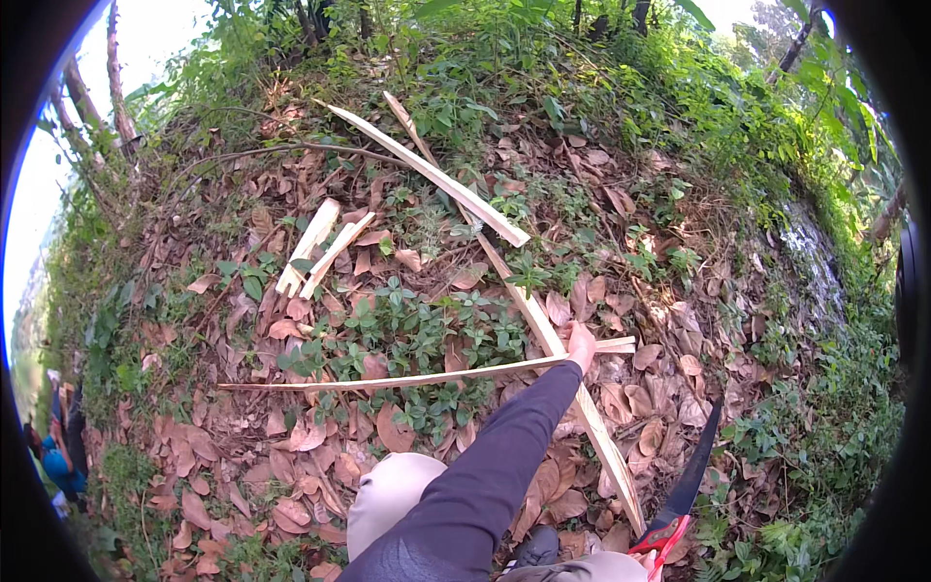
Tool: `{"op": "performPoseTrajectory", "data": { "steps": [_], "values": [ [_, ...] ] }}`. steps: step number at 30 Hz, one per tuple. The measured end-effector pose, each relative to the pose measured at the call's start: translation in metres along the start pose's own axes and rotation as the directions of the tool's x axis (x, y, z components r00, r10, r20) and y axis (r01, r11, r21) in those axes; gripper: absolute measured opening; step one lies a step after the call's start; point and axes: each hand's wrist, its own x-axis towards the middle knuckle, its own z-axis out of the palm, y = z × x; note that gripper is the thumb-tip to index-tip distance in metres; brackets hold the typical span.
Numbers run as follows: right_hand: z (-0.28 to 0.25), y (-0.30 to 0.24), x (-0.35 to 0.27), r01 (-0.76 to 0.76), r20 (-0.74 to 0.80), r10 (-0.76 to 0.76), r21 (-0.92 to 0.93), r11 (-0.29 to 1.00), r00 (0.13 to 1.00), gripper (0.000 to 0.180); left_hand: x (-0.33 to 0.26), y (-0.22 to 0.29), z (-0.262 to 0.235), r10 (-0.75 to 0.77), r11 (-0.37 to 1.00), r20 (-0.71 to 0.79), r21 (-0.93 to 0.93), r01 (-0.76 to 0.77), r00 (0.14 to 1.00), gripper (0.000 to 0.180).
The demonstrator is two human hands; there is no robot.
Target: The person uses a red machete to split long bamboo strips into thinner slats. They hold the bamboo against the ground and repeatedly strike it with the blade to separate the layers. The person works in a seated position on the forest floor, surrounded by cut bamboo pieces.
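Note:
Out in front, my left hand (582,347) is closed at the crossing of two pale split-wood strips. It grips the thin strip (427,378), which runs sideways with its short end poking out to the right of my hand. Beneath it passes a long diagonal strip (606,441), reaching from the far leaves down toward my knees. At the lower edge my right hand (644,559), mostly cut off, holds the red handle (669,539) of a hand saw. The saw's dark blade (696,466) points up and away, to the right of the diagonal strip.
Another long strip (432,175) lies farther off across the diagonal one. Two short split pieces (312,247) rest at the left among dry leaves and low plants. A thin branch (281,148) curves behind them. A person in blue (63,466) is at the far left edge.

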Motion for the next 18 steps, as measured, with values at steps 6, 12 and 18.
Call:
{"op": "performPoseTrajectory", "data": {
  "steps": [6, 12, 18],
  "values": [
    [0.041, -0.068, 0.015, 0.161, -0.186, -0.202, -0.216, 0.963, 0.962, 0.014, -0.021, -0.012, -0.065, 0.074, 0.988, -0.3, -0.111, -0.111, 0.951, 0.031],
    [0.091, -0.134, 0.035, 0.27, -0.109, -0.315, -0.305, 0.913, 0.943, 0.018, -0.075, -0.159, -0.134, 0.022, 0.901, -0.651, -0.316, -0.298, 0.759, 0.024],
    [0.176, -0.185, 0.02, 0.282, 0.171, -0.263, -0.093, 0.955, 0.949, 0.005, -0.171, -0.377, -0.073, -0.183, 0.709, -0.539, -0.652, -0.27, 0.822, 0.033]
  ]
}}
